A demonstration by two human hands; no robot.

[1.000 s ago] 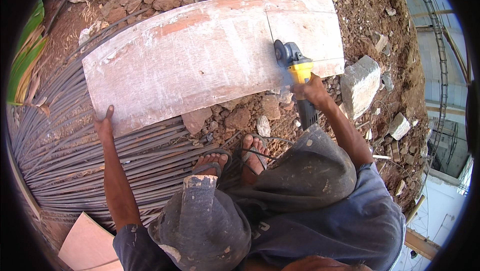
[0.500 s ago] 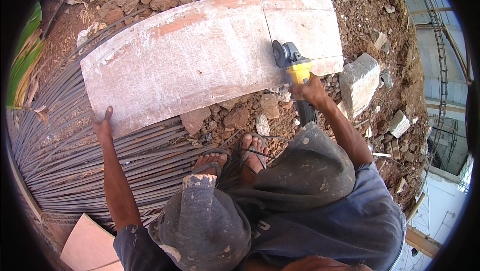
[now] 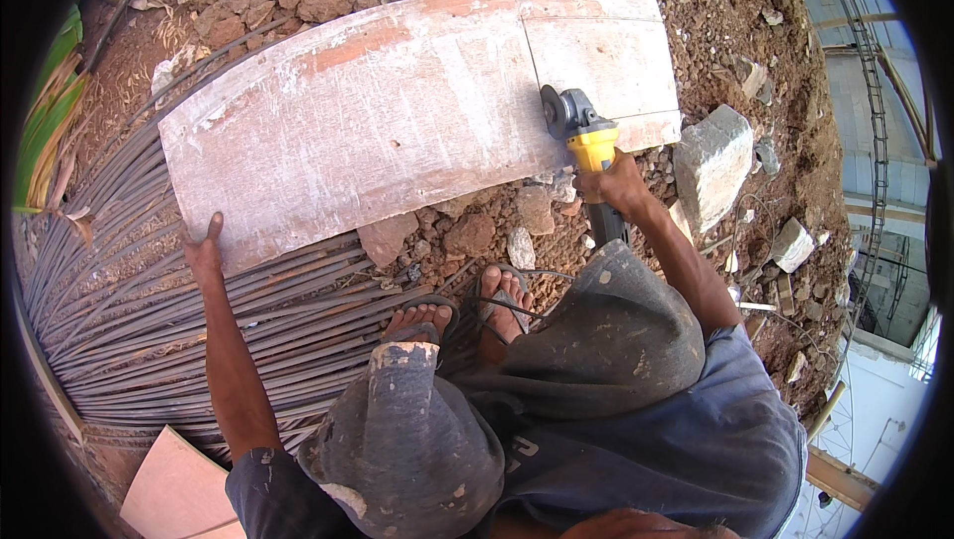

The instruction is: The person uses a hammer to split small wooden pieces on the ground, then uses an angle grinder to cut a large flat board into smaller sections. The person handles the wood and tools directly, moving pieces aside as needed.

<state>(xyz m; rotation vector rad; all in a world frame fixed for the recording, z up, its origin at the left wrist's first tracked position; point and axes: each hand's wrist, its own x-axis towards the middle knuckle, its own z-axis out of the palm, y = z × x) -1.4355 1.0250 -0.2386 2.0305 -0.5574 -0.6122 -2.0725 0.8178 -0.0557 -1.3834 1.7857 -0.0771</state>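
Note:
A long weathered wooden board (image 3: 338, 122), whitish with reddish patches, lies across the rubble and steel bars in front of me. My right hand (image 3: 616, 184) is wrapped round the yellow and black body of an angle grinder (image 3: 592, 147). The grinder's disc is at the board, at the lower end of a thin dark line that runs down from near the far edge. Whether the disc is in the wood I cannot tell. At the board's near left corner my left hand (image 3: 205, 249) grips the edge, thumb on top and the other fingers mostly hidden.
Many thin steel bars (image 3: 229, 340) fan out at the left, beneath the board. Stones and a large concrete block (image 3: 714, 166) lie to the right. A dark cord (image 3: 537, 312) runs near my sandalled feet. A pinkish panel (image 3: 179, 489) lies at the lower left.
The grinder has moved very slightly toward me along the board, and the dark line looks a little longer. My left hand stays at the corner.

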